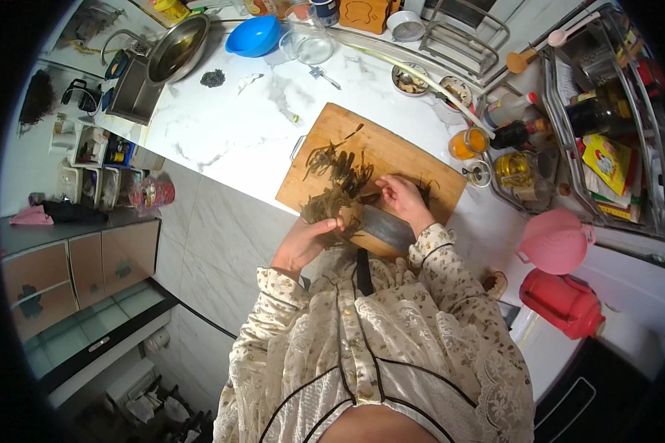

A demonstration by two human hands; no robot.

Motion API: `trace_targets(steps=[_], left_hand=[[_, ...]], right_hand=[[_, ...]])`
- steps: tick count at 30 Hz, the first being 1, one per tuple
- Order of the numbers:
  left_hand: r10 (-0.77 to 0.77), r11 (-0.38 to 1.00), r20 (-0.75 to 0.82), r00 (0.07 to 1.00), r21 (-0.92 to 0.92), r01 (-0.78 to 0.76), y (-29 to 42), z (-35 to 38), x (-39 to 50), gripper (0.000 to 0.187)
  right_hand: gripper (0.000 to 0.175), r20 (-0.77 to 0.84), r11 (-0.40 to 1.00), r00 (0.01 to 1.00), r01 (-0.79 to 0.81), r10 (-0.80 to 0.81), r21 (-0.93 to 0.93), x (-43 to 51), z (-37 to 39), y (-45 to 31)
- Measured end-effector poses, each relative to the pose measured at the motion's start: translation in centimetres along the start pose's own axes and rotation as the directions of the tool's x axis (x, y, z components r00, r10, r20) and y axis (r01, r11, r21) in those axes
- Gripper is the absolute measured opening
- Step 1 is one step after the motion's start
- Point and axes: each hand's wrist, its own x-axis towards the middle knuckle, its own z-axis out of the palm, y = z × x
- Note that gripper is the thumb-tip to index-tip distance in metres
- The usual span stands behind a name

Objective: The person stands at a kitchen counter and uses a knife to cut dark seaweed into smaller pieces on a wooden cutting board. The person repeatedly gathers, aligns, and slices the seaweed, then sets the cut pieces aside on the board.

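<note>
My left hand grips a clump of dark, leafy preserved vegetable by its pale brown base, at the near left edge of the wooden cutting board. Cut strips of the same vegetable lie loose across the board's middle. A cleaver rests on the near part of the board, its black handle sticking out towards my body. Over the board, just beyond the blade, is my right hand with fingers half curled; whether they pinch a strip is unclear. More dark shreds lie right of it.
Two small bowls with food in them and a long green onion are behind the board. Bottles and jars crowd the right side. A blue bowl and a steel basin stand far left, near the sink.
</note>
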Motion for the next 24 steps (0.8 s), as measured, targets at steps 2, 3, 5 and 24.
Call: trace_targets(steps=[2,3,5,24], left_hand=[[0.003,1.0,-0.023,1.0,-0.012,-0.004,-0.1,-0.2,0.0,0.027],[0.004,1.0,-0.031,1.0,-0.017,-0.004,0.0,-0.2,0.0,0.027],[0.005,1.0,-0.042,0.999,-0.02,-0.006,-0.1,-0.1,0.0,0.027],[-0.029,0.999,-0.14,0.99,-0.049,0.022,-0.6,-0.3,-0.9,0.03]], right_hand=[[0.014,-0.163,0.996,0.984,0.061,-0.072,-0.07,-0.7,1.1,-0.2],[0.016,-0.19,0.985,0.972,0.112,-0.136,-0.128,-0.5,1.1,0.1],[0.019,-0.231,0.947,0.936,0.207,-0.265,-0.248,0.0,0.9,0.8],[0.017,0.427,-0.183,0.765,0.389,-0.482,-0.903,6.6,4.0,-1.4]])
